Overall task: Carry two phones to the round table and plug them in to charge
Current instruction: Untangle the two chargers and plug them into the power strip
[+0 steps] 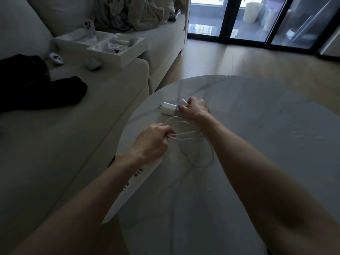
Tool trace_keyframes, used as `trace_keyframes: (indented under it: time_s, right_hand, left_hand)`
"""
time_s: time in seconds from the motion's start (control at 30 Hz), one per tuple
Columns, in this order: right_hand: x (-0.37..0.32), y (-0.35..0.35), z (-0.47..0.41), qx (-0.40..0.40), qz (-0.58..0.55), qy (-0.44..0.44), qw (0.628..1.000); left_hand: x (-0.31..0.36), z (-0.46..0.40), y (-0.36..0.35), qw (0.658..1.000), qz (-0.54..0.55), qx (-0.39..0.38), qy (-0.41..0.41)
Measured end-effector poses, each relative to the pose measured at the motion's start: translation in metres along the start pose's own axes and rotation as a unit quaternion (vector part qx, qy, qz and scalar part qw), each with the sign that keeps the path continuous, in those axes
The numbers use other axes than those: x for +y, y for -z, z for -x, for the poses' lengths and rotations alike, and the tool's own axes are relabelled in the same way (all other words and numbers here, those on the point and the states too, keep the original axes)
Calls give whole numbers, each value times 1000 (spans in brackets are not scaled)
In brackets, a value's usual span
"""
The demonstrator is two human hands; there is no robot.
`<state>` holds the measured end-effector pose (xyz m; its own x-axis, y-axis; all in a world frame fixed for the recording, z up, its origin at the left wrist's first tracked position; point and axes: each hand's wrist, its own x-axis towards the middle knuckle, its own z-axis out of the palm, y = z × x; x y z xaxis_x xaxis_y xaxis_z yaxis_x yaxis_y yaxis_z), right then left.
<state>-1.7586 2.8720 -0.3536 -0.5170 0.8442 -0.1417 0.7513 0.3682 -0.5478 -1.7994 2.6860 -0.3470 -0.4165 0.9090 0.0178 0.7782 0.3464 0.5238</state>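
- Sofa (77, 137) fills the left half, pale cushions. It carries a dark garment (36, 85) and an open white tray box (103, 46) with small white parts in it.
- Round surface (248, 144), pale marble look, sits just beside the sofa edge and takes up centre and right. Both forearms reach over it from the near side.
- White power strip (132, 178) shows in the gap between sofa and surface, under the left forearm. Mostly hidden.
- Left hand (152, 142) is closed in a fist around a bundle of white cable loops (191, 142). The loops spread right and toward the camera across the surface, passing under the right wrist.
- Right hand (196, 109) is farther out, fingers pinched on one white charger brick (183, 102).
- A second charger brick (169, 108) lies flat on the surface, touching or just beside the right fingertips. Long axis runs left-right, prongs pointing left toward the sofa.
- No phones visible anywhere in frame. Can't say where they are.
- Judgement: cable-sorting stage, charging not started.
- Key relation: bricks lie beyond the cable bundle, away from the body. Right hand is clearly nearer to both. The strip is down to the left, on the left hand's side, so the prongs already face roughly that way.
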Motion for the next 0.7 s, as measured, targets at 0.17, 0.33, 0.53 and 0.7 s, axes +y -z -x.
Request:
trace_keyframes:
  time_s: [0.17,0.33,0.53,0.7]
  right_hand:
    - [0,12,18,-26,-132,91,987]
    - [-19,44,37,81,-210,163,961]
    - [-46,85,76,-100,-157,276,943]
    - [-62,67,102,-247,82,310,915]
  left_hand:
    - [-1,-3,1,998,42,24,47]
    - [-3,0,1,997,70,14,34]
    - [-17,4,15,978,202,16,39]
    - [-38,10,25,957,269,46,97]
